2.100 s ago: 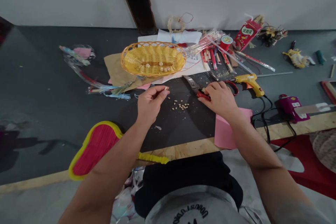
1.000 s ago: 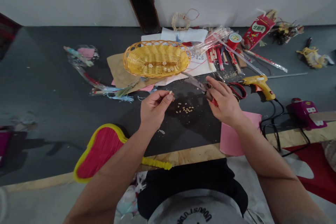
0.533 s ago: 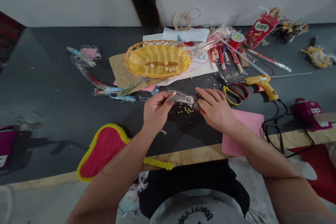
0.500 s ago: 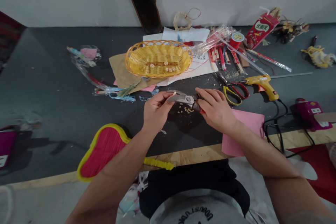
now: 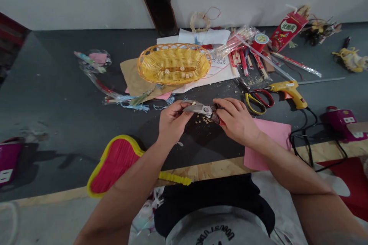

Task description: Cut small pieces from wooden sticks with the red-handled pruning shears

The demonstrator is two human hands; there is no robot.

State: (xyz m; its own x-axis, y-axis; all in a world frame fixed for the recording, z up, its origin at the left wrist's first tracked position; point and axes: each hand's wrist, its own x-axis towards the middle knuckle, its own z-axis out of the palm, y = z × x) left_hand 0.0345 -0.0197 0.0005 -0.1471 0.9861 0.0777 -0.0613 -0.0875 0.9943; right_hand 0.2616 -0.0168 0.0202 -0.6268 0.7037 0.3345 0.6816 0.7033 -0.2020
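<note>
My right hand (image 5: 237, 120) is closed round the handles of a pair of pruning shears (image 5: 204, 110). The shears' blades are parted and point left. At the blades, my left hand (image 5: 174, 120) pinches a thin pale stick (image 5: 193, 103), whose end shows between them; the fingers hide most of it. Several small cut pale pieces (image 5: 205, 120) lie on the dark tabletop beneath the shears. Behind the hands stands a yellow woven basket (image 5: 174, 55) with a few small pale bead-like pieces in it.
Red-and-yellow scissors (image 5: 260, 101), a yellow glue gun (image 5: 291, 91) with a black cable and a pink sheet (image 5: 270, 138) are to the right. Wrapped chopsticks (image 5: 241, 51) and a red drink carton (image 5: 289, 30) lie behind. A red-and-yellow fan-shaped piece (image 5: 115, 164) rests by my left forearm.
The view has shifted slightly. Both hands keep their hold, and the stick's pale end now shows slightly further right between the parted blades.
</note>
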